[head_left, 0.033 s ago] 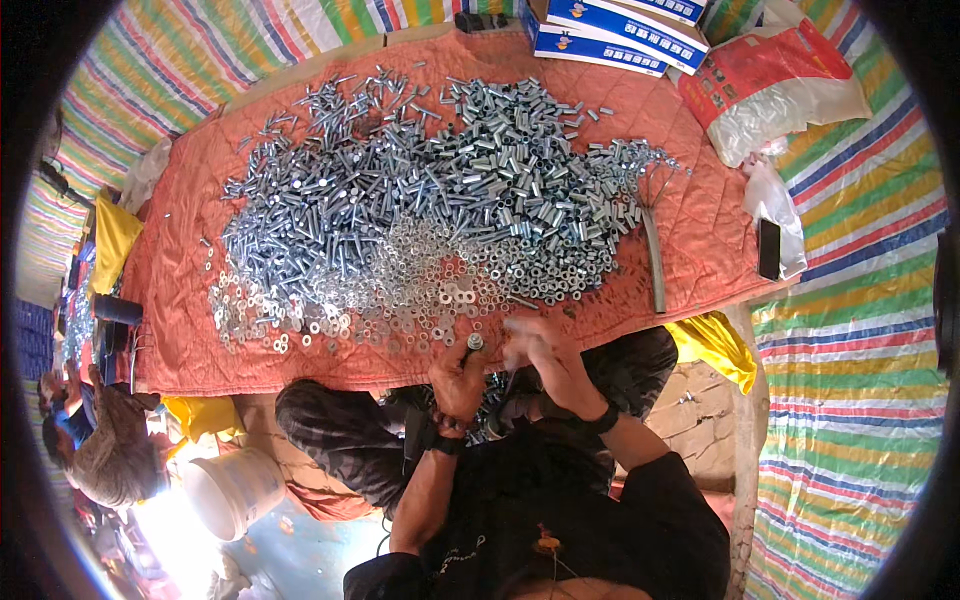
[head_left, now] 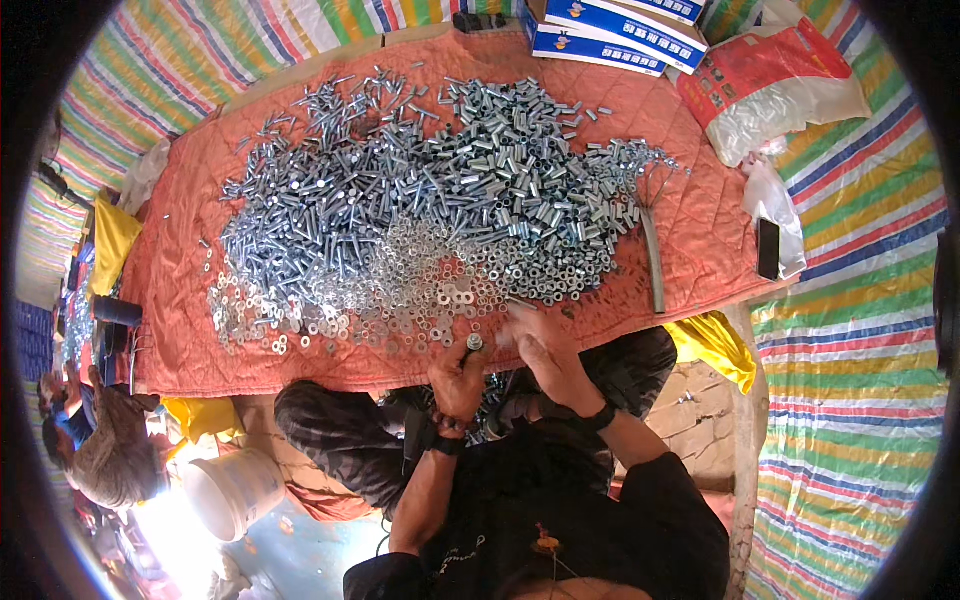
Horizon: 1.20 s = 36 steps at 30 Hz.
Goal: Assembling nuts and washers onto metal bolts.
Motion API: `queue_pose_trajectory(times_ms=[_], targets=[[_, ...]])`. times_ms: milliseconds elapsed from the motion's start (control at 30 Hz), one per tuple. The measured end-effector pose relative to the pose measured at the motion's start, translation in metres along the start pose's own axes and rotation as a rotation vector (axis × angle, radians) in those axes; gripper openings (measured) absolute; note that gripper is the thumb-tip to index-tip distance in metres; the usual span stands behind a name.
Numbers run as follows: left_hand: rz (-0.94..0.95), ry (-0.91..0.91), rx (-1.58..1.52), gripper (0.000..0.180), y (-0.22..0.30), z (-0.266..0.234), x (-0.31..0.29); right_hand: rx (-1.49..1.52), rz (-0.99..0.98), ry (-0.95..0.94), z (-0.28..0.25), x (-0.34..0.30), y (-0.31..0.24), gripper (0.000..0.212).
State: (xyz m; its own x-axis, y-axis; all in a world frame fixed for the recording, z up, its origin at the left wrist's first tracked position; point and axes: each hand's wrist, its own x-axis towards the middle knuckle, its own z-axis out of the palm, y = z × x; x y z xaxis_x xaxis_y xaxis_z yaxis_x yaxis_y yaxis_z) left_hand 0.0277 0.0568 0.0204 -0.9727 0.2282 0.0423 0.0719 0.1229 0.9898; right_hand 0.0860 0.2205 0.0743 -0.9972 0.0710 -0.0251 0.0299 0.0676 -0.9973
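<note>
My left hand (head_left: pixel 458 378) is closed at the table's near edge. Between its thumb and fingers a small silvery bolt (head_left: pixel 475 342) stands end up, most of its length hidden by the fingers. To its right, my right hand (head_left: pixel 545 358) reaches over the edge, its fingertips smeared by motion close to a short metal piece (head_left: pixel 521 303). I cannot make out whether those fingers hold anything. Beyond both hands lie loose flat washers (head_left: pixel 400 322), hex nuts (head_left: pixel 556 284), bolts (head_left: pixel 330 215) and metal sleeves (head_left: pixel 515 165) in one wide heap.
A red quilted cloth (head_left: pixel 705 245) covers the table. A grey-handled wire rake (head_left: pixel 655 260) lies right of the heap, with a phone (head_left: pixel 768 249) farther right. Blue-white boxes (head_left: pixel 600 45) and a red-white sack (head_left: pixel 775 85) stand behind. Another person (head_left: pixel 115 450) sits at left beside a white bucket (head_left: pixel 235 493).
My right hand has shifted slightly up and away from me, toward the short metal piece by the nuts. My left hand stays in place with the bolt.
</note>
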Motion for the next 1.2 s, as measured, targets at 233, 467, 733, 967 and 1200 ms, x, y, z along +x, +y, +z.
queue_pose_trajectory(times_ms=[233, 467, 733, 967, 1200], targets=[[-0.071, -0.004, 0.055, 0.018, -0.001, 0.003, 0.002, 0.036, -0.055, -0.091, 0.001, 0.000, -0.008, 0.050], [-0.082, -0.070, 0.087, 0.020, -0.002, 0.000, 0.004, -0.192, -0.196, -0.057, -0.004, 0.011, 0.002, 0.047], [-0.078, -0.303, 0.314, 0.021, 0.011, -0.007, -0.018, -0.897, -0.161, 0.283, -0.029, 0.048, 0.041, 0.025], [0.051, -0.280, 0.437, 0.015, 0.040, -0.016, 0.043, -1.073, -0.113, 0.189, -0.039, 0.057, 0.053, 0.017], [0.689, -0.360, 0.513, 0.024, 0.005, 0.015, 0.105, -0.985, -0.175, 0.248, -0.034, 0.063, 0.052, 0.014]])
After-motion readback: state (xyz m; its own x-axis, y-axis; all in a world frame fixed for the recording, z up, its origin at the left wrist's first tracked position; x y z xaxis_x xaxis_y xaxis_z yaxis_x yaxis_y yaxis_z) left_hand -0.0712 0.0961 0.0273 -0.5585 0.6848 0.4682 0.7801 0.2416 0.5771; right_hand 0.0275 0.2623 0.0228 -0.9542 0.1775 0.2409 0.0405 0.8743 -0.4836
